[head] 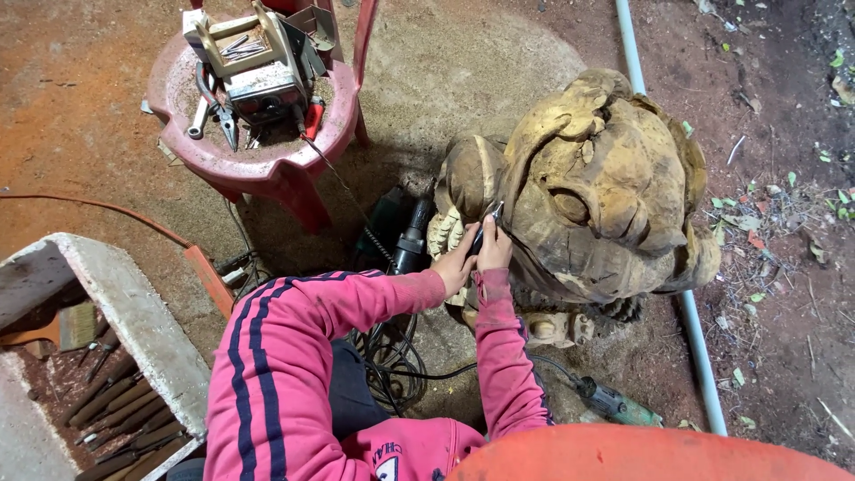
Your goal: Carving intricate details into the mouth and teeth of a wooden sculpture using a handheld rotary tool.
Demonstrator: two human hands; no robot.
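A large carved wooden figure (606, 178) with a rounded face stands on the dirt ground. My left hand (454, 264) and my right hand (495, 248) are close together at its left side, beside a carved paw. Both are closed around a slim dark carving tool (485, 228), and its metal tip touches the wood. Both arms are in pink sleeves with dark stripes. How each finger sits on the tool is partly hidden.
A red plastic stool (267, 169) behind holds a power tool, pliers and a wrench. A dark drill (410, 239), coiled cables (392, 365) and a green grinder (619, 405) lie on the ground. A concrete trough (134, 312) with chisels is at left. A white pipe (699, 356) runs past the figure.
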